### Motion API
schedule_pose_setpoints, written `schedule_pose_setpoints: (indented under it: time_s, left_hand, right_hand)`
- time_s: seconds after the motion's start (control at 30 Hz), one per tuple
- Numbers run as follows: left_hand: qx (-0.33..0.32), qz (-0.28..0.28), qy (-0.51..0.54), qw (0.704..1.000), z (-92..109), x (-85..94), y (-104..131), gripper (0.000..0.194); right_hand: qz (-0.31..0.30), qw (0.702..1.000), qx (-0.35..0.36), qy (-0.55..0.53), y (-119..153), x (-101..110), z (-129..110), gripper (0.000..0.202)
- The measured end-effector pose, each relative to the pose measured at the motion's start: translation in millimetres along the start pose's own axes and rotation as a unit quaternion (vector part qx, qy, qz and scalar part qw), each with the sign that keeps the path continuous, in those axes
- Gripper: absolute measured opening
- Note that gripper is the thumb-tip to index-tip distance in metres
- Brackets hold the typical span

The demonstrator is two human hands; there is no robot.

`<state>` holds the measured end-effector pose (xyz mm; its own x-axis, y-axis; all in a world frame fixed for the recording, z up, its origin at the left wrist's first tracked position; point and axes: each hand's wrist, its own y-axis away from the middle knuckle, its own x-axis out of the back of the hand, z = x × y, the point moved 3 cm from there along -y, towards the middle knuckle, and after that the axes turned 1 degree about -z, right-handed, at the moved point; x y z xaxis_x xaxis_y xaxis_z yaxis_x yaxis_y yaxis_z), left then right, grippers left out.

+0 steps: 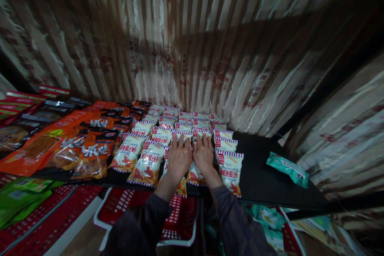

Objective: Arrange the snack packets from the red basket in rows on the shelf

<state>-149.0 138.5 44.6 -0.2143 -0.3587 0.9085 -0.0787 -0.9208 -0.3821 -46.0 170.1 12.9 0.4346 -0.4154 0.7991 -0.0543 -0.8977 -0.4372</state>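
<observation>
- The white snack bags (230, 170) lie in overlapping rows on the black shelf (258, 176); five form the front row, roughly twenty show, and overlap hides the exact total.
- They look light and soft, with slick film and probably crushable contents; the striped end seam seems the best hold.
- Each grip, left hand (180, 159) and right hand (203, 156), is palm-down, fingers slightly spread on bags, pinching nothing.
- One teal packet (288, 169) lies apart; the orange bags (94, 156) overlap too much to count.
</observation>
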Motion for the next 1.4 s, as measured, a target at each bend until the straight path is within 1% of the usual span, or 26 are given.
schedule_pose_setpoints:
  time_s: [0.17,0.33,0.43,0.57,0.73,0.83,0.9,1.03,1.2,1.3,1.4]
  left_hand:
    - [0.002,0.002,0.006,1.0,-2,0.4,0,0.041]
    - [-0.002,0.004,0.014,1.0,-2,1.5,0,0.042]
    - [-0.008,0.005,0.014,1.0,-1,1.3,0,0.043]
    - [0.009,0.011,0.013,1.0,-2,3.3,-1,0.044]
    - [0.016,0.009,0.004,1.0,-7,7.7,-1,0.042]
    - [0.011,-0.004,0.001,1.0,-10,7.1,0,0.043]
    - [0.007,-0.012,0.002,1.0,-12,5.6,1,0.043]
    - [0.005,-0.021,0.003,1.0,-15,3.1,2,0.047]
    - [0.011,-0.049,0.014,0.999,-17,1.6,-1,0.05]
    - [0.008,-0.048,0.022,0.999,-19,0.5,-4,0.052]
    - [0.008,-0.044,0.026,0.999,-24,-2.4,-4,0.052]
  right_hand:
    - [0.0,1.0,0.004,-0.006,-1,-5,-1,0.047]
    - [0.019,0.999,0.014,-0.025,-1,-7,0,0.049]
    - [0.023,0.999,0.022,-0.029,-1,-4,0,0.049]
    - [0.023,0.999,0.021,-0.032,-2,5,-5,0.049]
    - [-0.006,0.993,0.041,-0.109,-6,9,-18,0.053]
    - [-0.026,0.985,0.047,-0.162,-8,5,-24,0.052]
    - [-0.033,0.983,0.04,-0.178,-10,0,-26,0.05]
    - [-0.043,0.983,0.022,-0.18,-17,-5,-29,0.048]
    - [-0.063,0.986,0.003,-0.152,-26,-1,-34,0.048]
    - [-0.064,0.988,0.002,-0.137,-30,0,-37,0.048]
    - [-0.059,0.989,0.008,-0.136,-33,-3,-38,0.049]
